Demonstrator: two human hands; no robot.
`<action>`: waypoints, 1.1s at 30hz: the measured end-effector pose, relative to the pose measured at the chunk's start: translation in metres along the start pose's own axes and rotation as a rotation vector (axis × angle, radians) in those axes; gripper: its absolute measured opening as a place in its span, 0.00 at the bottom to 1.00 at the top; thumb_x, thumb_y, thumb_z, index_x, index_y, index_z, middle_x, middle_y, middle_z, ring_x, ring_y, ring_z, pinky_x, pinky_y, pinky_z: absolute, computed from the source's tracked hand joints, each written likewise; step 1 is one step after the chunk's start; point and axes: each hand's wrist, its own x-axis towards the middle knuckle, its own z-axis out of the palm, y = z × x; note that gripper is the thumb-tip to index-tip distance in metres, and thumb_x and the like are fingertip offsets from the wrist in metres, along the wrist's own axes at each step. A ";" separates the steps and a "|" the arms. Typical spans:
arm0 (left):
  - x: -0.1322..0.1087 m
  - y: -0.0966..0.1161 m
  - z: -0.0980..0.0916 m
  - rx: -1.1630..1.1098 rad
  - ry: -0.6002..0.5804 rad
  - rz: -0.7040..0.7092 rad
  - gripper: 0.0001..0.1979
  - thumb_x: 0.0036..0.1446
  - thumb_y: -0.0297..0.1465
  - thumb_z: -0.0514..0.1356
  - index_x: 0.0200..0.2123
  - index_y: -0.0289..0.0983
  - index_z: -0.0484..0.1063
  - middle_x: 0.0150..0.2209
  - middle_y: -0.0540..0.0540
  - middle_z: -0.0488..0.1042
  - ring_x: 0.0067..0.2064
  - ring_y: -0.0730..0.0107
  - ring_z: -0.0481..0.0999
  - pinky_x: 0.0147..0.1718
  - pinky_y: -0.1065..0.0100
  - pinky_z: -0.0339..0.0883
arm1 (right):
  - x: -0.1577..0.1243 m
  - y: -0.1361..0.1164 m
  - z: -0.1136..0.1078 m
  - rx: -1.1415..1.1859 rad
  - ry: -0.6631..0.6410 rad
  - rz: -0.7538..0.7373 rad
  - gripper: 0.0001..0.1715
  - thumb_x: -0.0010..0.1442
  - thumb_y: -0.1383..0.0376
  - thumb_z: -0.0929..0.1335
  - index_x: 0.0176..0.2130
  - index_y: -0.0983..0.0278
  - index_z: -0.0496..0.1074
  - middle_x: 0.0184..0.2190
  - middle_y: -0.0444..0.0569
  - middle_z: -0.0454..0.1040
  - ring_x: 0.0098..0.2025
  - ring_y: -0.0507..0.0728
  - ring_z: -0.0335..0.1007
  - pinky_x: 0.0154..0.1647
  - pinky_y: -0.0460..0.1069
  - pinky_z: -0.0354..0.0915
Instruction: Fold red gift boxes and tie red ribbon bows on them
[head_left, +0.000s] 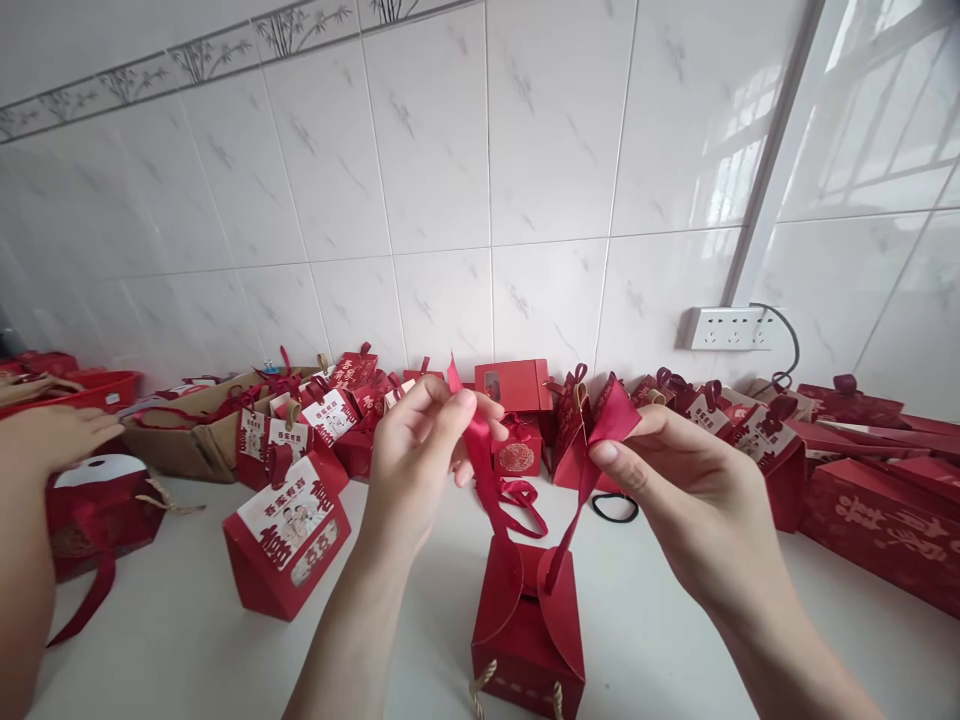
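Observation:
Before me on the white table stands a small red gift box (528,640) with gold rope handles at its near side. A dark red ribbon (491,490) rises from the top of the box in two lengths. My left hand (424,440) pinches one length between thumb and fingers, its tip sticking up above them. The other length is pinched in my right hand (686,490), its end spreading wide over the fingers. Both hands are raised above the box, apart from each other. Behind it lies a loose loop of ribbon (525,505).
Several red boxes (289,535) with white printed labels line the tiled wall. A cardboard box (187,440) and a red basket (120,388) stand left. Another person's arm (30,500) reaches in beside a ribboned box (105,510). A black hair tie (615,508) lies behind my right hand.

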 end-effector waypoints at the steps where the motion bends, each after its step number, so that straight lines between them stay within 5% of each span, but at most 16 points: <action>1: 0.000 0.000 -0.001 0.002 0.010 -0.008 0.10 0.56 0.37 0.62 0.31 0.37 0.68 0.29 0.50 0.74 0.26 0.77 0.72 0.14 0.80 0.57 | 0.000 0.000 0.000 -0.007 0.003 0.001 0.05 0.55 0.63 0.74 0.28 0.59 0.75 0.25 0.39 0.76 0.28 0.45 0.70 0.28 0.36 0.68; 9: 0.002 0.000 -0.008 -0.033 -0.021 0.019 0.09 0.55 0.35 0.62 0.29 0.36 0.70 0.31 0.50 0.71 0.28 0.78 0.70 0.15 0.80 0.55 | -0.001 0.000 0.000 -0.017 -0.021 0.016 0.06 0.55 0.63 0.73 0.28 0.58 0.75 0.25 0.38 0.75 0.27 0.45 0.70 0.27 0.36 0.67; 18: 0.012 -0.009 -0.019 0.189 0.113 0.119 0.12 0.55 0.40 0.64 0.30 0.38 0.67 0.26 0.53 0.67 0.25 0.79 0.66 0.24 0.76 0.62 | 0.001 0.003 -0.001 -0.064 -0.024 0.006 0.06 0.55 0.63 0.73 0.27 0.59 0.74 0.25 0.40 0.75 0.27 0.48 0.70 0.27 0.39 0.68; 28: 0.015 -0.012 -0.018 0.255 0.260 0.128 0.13 0.57 0.32 0.60 0.24 0.37 0.59 0.27 0.52 0.72 0.18 0.83 0.64 0.14 0.78 0.56 | 0.003 0.004 -0.002 -0.110 -0.010 -0.006 0.07 0.54 0.63 0.74 0.27 0.60 0.73 0.24 0.42 0.75 0.27 0.49 0.70 0.26 0.41 0.68; 33: 0.012 -0.006 -0.014 0.136 0.190 0.051 0.11 0.57 0.33 0.58 0.25 0.38 0.60 0.31 0.48 0.76 0.22 0.77 0.70 0.09 0.79 0.50 | 0.004 0.004 -0.002 -0.097 0.000 0.018 0.08 0.53 0.62 0.74 0.27 0.60 0.73 0.24 0.43 0.75 0.27 0.50 0.71 0.26 0.42 0.68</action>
